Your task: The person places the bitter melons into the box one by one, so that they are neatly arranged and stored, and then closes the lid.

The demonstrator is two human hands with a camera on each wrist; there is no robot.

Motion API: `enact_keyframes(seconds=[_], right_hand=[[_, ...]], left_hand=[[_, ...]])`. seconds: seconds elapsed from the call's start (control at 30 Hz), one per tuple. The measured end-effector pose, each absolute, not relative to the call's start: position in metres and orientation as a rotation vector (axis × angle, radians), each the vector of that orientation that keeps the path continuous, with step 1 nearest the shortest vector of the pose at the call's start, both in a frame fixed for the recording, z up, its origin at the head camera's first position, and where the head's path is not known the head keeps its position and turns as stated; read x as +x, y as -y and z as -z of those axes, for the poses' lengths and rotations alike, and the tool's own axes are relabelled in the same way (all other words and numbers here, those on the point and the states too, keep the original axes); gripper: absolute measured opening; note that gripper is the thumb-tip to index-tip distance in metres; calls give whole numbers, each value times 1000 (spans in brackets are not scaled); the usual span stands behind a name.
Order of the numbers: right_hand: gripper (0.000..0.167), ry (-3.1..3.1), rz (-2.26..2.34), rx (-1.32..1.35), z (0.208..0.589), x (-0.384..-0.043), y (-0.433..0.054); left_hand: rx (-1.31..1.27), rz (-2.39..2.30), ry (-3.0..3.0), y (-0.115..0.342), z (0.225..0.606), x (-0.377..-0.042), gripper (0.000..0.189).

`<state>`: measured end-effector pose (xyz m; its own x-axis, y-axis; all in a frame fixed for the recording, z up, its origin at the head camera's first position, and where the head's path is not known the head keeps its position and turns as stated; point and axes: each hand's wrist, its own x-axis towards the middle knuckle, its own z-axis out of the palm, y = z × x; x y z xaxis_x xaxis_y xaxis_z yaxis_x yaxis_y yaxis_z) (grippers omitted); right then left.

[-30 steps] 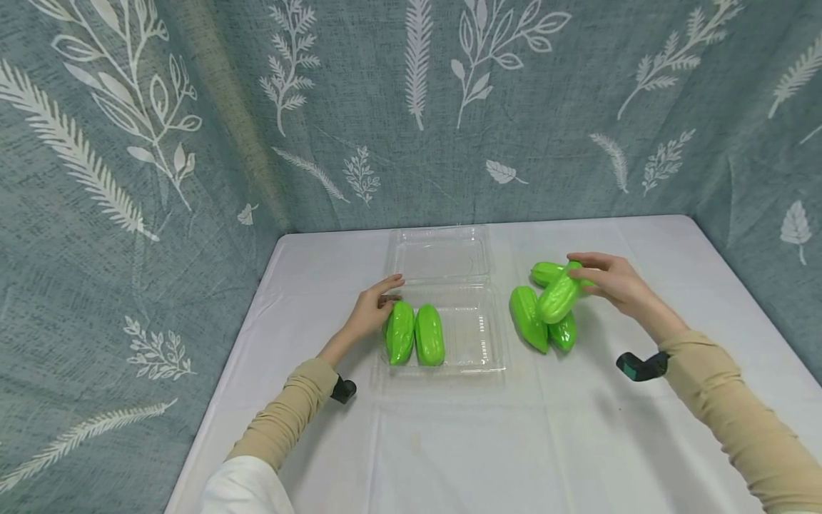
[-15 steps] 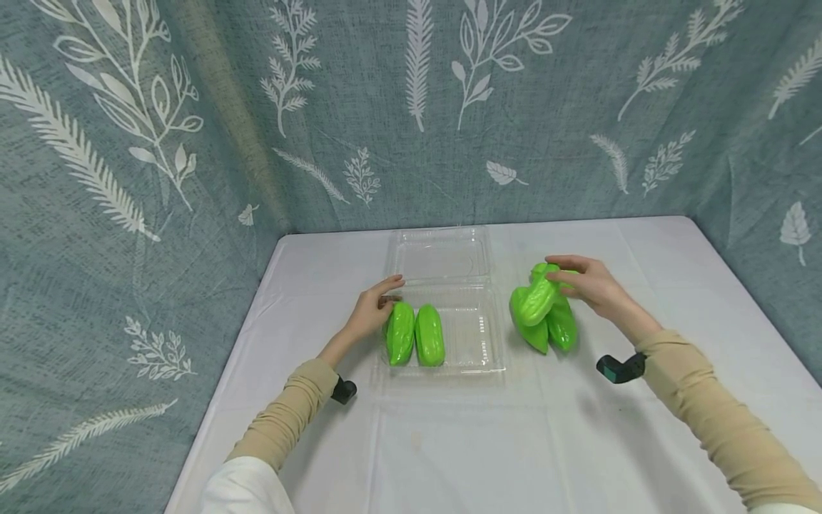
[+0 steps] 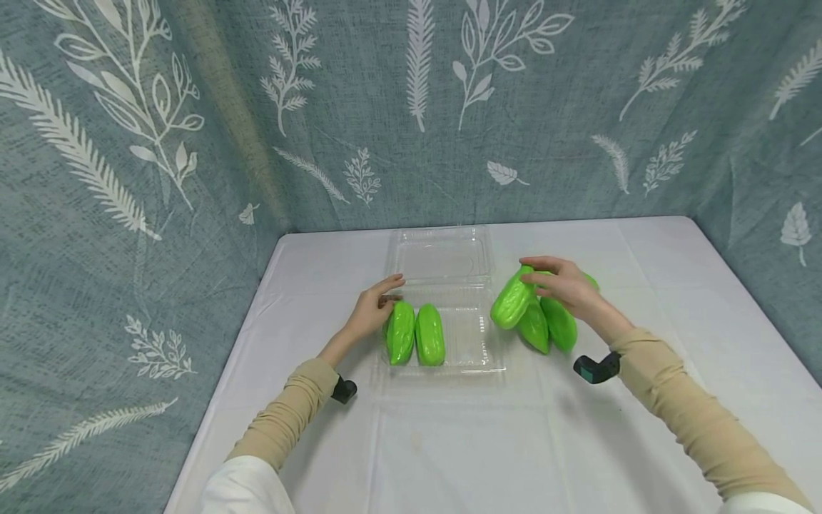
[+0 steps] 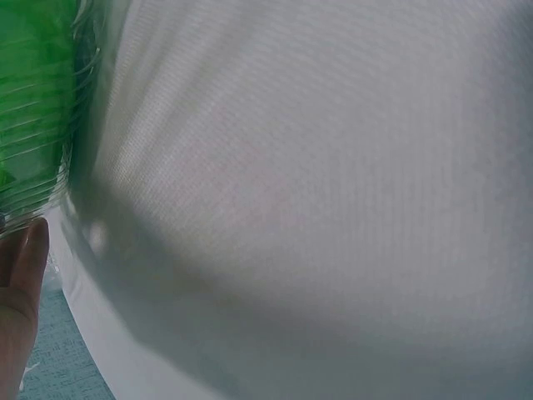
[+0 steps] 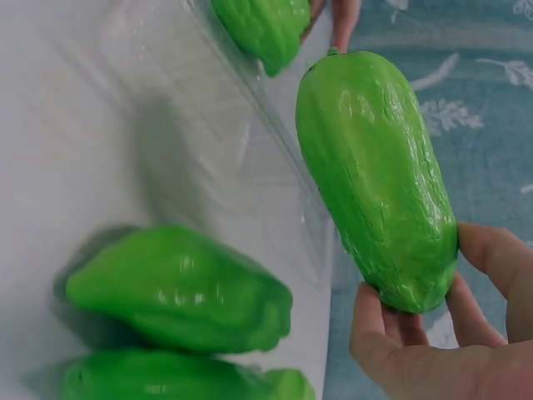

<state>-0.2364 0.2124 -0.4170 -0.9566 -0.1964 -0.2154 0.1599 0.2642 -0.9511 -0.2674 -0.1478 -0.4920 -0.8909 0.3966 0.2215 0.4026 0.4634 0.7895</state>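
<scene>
My right hand [image 3: 565, 282] grips a glossy green pepper [image 3: 511, 300] by one end and holds it above the table, near the right rim of a clear plastic clamshell box [image 3: 472, 350]. In the right wrist view, thumb and fingers close round the lower end of that pepper [image 5: 375, 175]. Two more green peppers [image 3: 429, 335] lie side by side in the left part of the box. My left hand [image 3: 372, 307] holds the box at its left rim, beside the leftmost pepper [image 3: 401, 334]; in the left wrist view, a finger [image 4: 32, 258] touches the box corner.
Right of the box lie other green peppers [image 3: 559, 325], partly hidden by the right hand. The box's lid [image 3: 439, 253] lies open toward the back. A white cloth covers the table [image 3: 449, 442]. A patterned blue-green curtain [image 3: 411, 171] stands behind and at the sides.
My right hand has moved left with the green pepper, from above the pile toward the box's right rim. The left hand and the box have stayed in place.
</scene>
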Motion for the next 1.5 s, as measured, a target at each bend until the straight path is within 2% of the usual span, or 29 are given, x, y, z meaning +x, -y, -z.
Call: enact_keyframes(seconds=[0.57, 0.87, 1.27, 1.5], right_hand=[[52, -2248, 1704, -37, 426, -240, -175], [54, -2286, 1675, -162, 432, -236, -161], [51, -2253, 1630, -69, 439, -238, -143], [49, -2271, 1607, -139, 438, -236, -138]], left_hand=[[-740, 1436, 2688, 148, 492, -267, 44], [-747, 1446, 2671, 149, 492, -266, 45], [-743, 1475, 2652, 148, 496, -269, 44], [-747, 1447, 2669, 148, 493, -269, 44]])
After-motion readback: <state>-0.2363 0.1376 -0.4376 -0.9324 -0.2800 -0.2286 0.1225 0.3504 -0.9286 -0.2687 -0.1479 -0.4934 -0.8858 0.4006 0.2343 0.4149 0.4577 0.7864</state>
